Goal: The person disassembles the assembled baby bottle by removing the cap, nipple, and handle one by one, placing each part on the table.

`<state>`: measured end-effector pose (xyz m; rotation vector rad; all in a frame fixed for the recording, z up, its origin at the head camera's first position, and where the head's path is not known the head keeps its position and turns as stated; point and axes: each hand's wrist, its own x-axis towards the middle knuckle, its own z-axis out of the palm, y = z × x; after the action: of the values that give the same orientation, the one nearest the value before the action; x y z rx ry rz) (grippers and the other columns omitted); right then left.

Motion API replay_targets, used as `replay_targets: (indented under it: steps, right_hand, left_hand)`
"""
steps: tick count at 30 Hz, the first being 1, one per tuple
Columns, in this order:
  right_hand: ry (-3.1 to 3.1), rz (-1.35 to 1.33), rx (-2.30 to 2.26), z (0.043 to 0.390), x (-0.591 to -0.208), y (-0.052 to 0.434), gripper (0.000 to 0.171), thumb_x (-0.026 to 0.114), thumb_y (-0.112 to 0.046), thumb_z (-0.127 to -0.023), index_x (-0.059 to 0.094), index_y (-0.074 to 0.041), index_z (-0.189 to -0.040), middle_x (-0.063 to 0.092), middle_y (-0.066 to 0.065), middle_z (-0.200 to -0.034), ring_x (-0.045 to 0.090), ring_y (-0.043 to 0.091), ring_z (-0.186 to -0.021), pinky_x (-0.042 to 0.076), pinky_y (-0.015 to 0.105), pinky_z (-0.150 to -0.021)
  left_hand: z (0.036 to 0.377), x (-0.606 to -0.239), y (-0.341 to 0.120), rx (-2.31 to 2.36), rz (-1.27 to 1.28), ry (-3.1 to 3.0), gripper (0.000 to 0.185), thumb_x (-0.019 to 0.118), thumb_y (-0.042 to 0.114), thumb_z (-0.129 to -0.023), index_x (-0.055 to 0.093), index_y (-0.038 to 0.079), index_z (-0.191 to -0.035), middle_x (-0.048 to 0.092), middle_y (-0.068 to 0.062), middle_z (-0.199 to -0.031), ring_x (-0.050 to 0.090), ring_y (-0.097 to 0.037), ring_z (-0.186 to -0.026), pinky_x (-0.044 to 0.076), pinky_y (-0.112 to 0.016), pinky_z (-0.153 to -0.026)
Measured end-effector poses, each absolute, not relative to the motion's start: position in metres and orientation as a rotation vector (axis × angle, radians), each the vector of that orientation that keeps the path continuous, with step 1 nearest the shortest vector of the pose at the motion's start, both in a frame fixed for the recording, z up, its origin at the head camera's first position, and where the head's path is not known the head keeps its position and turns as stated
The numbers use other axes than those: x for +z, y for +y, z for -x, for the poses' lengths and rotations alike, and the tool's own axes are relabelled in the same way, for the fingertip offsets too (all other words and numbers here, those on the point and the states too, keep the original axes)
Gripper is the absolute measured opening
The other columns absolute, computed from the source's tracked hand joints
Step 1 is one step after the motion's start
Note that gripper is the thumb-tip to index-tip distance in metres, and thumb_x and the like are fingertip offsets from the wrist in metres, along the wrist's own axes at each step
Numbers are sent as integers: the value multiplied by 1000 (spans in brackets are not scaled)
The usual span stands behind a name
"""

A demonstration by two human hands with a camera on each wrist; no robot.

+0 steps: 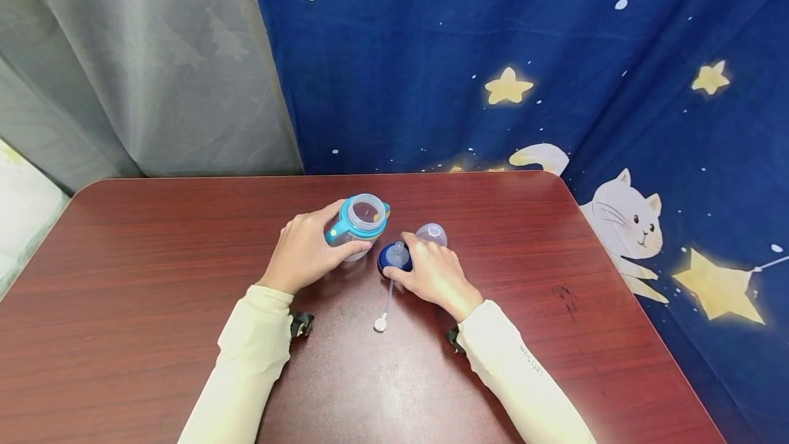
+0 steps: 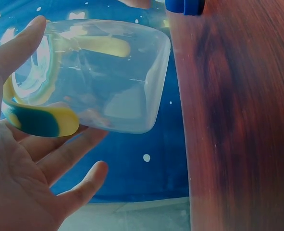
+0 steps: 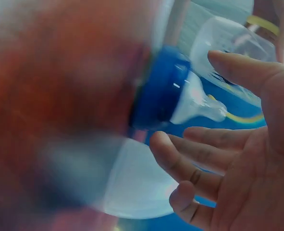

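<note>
Your left hand point(image 1: 303, 252) grips the clear bottle point(image 1: 361, 220) by its teal-and-yellow handle, holding it upright on the table point(image 1: 154, 279), mouth uncovered; your right hand point(image 1: 434, 273) rests relaxed beside the blue lid point(image 1: 391, 259), fingers touching it without clasping. The lid's straw point(image 1: 385, 303) trails toward you; a clear cap point(image 1: 431, 233) sits just behind.

Your head camera looks forward and down from above onto the dark red wooden table point(image 1: 154, 279). Your left wrist camera sits very close under the clear plastic bottle with teal and yellow handles point(image 2: 98, 77), facing across the tabletop. Your right wrist camera, equally close and partly blurred, faces the dark blue screw cap with its clear silicone spout point(image 3: 173, 91). All three views share bottle and cap.
</note>
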<state>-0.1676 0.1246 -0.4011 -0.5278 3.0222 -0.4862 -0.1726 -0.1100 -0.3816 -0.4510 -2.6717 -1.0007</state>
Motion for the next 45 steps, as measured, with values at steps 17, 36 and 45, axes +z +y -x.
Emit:
replay_targets:
  steps: [17, 36, 45]
  right_hand:
    - [2995, 822, -1249, 167, -361, 148, 60, 71, -30, -92, 49, -16, -146, 61, 4, -135, 51, 23, -124, 36, 51, -103]
    - [2809, 1062, -1373, 168, -366, 140, 80, 82, -32, -83, 41, -19, -152, 59, -10, -138, 38, 15, -139, 28, 49, -109]
    - [2840, 1036, -1338, 170, -368, 138, 82, 85, -33, -79, 46, -18, -149, 61, -7, -136, 39, 16, -137, 31, 49, -109]
  left_hand:
    - [165, -374, -111, -1289, 548, -2660, 74, 82, 56, -74, 61, 22, -136, 70, 10, -113, 64, -9, -100, 51, -38, -84]
    - [164, -371, -105, -1306, 642, -2718, 75, 80, 62, -73, 60, 29, -137, 69, 17, -111, 61, -4, -97, 46, -39, -84]
    - [168, -373, -104, -1297, 674, -2743, 77, 79, 63, -73, 59, 26, -138, 69, 16, -111, 62, -4, -96, 43, -41, -87]
